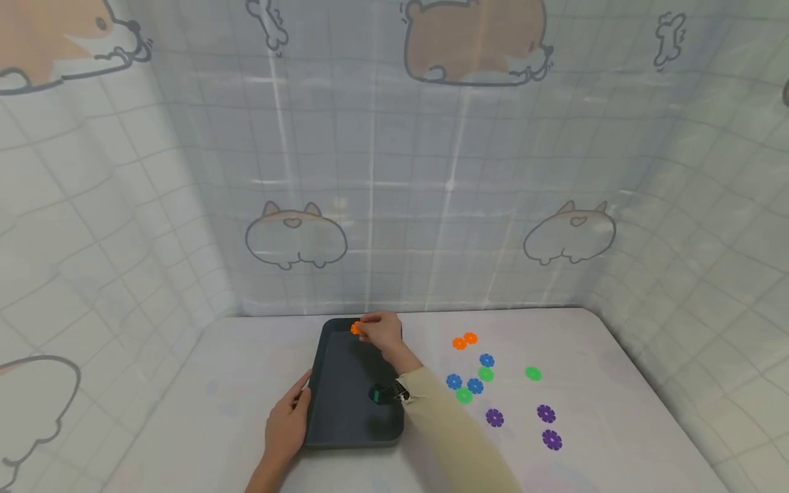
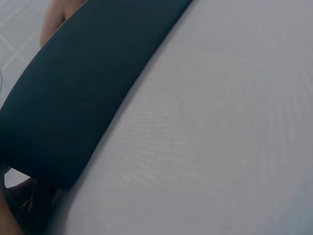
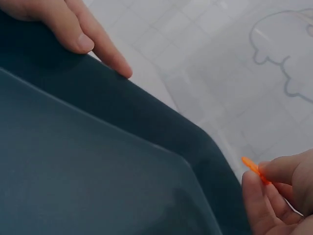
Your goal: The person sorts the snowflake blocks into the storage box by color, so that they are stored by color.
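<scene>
My right hand (image 1: 383, 332) pinches an orange notched plastic disc (image 1: 355, 329) between thumb and fingertips, at the far rim of a dark rectangular tray (image 1: 348, 394). In the right wrist view the orange disc (image 3: 250, 165) shows edge-on, just outside the tray's corner. My left hand (image 1: 288, 418) holds the tray's left side; in the right wrist view its thumb (image 3: 84, 44) lies over the rim and one finger stretches along the outer wall. The left wrist view shows mostly the tray's outer side (image 2: 83, 83), with dim fingers at its lower end.
Right of the tray lie more notched discs on the white table: two orange (image 1: 465, 341), several blue (image 1: 474, 386) and green (image 1: 533, 374), and several purple (image 1: 551, 439). Walls of printed sheeting (image 1: 394, 178) enclose the table at the back and both sides.
</scene>
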{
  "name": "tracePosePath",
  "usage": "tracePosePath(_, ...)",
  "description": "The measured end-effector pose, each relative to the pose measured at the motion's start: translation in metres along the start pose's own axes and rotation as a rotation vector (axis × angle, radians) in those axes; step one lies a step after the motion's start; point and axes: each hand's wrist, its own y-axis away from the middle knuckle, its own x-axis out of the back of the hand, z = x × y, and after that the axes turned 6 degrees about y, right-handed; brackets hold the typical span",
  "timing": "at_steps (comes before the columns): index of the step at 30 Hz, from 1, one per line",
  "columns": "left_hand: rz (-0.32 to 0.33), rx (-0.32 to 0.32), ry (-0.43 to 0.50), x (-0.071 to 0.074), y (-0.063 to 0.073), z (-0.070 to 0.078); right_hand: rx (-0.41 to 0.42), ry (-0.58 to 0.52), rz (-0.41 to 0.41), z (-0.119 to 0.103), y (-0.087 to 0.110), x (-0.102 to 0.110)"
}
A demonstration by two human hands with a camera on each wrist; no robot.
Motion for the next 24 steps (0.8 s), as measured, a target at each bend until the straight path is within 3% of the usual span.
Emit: tracePosePath(24,0.003,0.002,-0.029,0.002,-0.001,0.002,-0.021,0.064,0.072,0.023,-0.017,-0.055)
